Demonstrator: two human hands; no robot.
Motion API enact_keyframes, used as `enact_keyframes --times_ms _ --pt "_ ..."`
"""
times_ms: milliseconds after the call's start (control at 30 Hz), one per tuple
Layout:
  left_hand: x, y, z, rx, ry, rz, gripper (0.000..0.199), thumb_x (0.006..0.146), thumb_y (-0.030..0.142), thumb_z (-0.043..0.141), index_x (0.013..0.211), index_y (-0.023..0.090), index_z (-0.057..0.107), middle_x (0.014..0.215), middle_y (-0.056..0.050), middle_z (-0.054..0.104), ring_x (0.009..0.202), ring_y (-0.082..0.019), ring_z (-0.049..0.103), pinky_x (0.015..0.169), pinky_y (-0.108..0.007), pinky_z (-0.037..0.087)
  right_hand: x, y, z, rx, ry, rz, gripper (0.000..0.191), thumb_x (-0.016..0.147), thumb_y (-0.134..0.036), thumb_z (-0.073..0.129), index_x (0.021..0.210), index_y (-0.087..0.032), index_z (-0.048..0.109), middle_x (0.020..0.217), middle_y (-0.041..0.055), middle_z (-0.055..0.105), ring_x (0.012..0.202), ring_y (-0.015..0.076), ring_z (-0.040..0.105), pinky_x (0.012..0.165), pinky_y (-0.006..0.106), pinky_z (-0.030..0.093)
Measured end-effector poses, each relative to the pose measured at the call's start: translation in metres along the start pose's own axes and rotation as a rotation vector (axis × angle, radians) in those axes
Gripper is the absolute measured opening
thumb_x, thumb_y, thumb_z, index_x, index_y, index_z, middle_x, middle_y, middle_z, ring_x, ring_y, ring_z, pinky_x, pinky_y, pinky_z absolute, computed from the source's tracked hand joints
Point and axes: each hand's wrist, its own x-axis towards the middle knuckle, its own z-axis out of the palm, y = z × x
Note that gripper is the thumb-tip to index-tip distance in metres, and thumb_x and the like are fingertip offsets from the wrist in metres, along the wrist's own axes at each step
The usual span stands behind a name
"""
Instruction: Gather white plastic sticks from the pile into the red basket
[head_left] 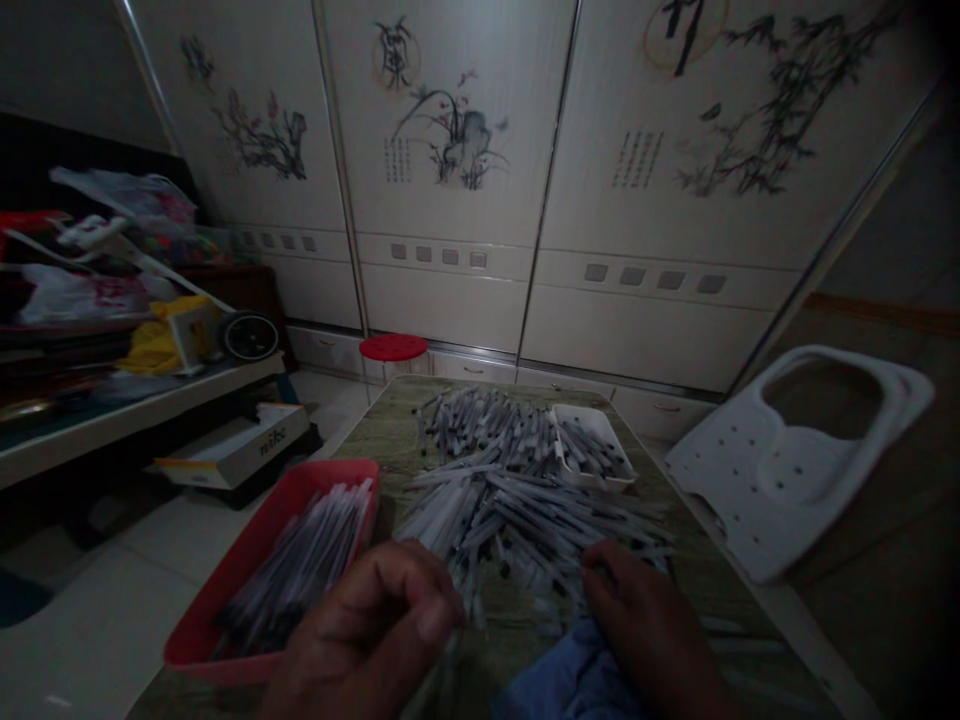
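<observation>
My left hand [375, 625] is raised in front of the pile, thumb and fingers pinched together. What lies between its fingertips, if anything, is too dark and blurred to name. My right hand [637, 610] is curled closed at the near right edge of the pile, and its grip is hidden. Beyond both hands a heap of thin translucent pens [517, 500], many with dark ends, covers the table middle. Left of my left hand a red plastic basket [184, 625] holds a bundle of similar pens. A white tray [626, 478] at the heap's far right holds more.
The green-topped table [375, 410] carries everything. Blue cloth [570, 675] shows below my right hand. A white plastic chair [757, 490] stands at right, a red stool [394, 347] behind. On the left are a cluttered bench [150, 400] and a shoe box [240, 450].
</observation>
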Motion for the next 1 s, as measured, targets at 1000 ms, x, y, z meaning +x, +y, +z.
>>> enact_keyframes --times_ms 1000 --pt "0.029 -0.036 0.044 0.321 0.067 -0.150 0.033 0.092 0.049 0.060 0.073 0.022 0.059 0.068 0.002 0.056 0.068 -0.018 0.053 0.063 -0.026 0.042 0.001 0.004 -0.015 -0.018 -0.059 -0.007 0.024 0.101 -0.029 0.041 0.088 -0.026 0.061 0.085 0.0019 0.073 0.079 0.0213 0.070 0.069 0.031 0.041"
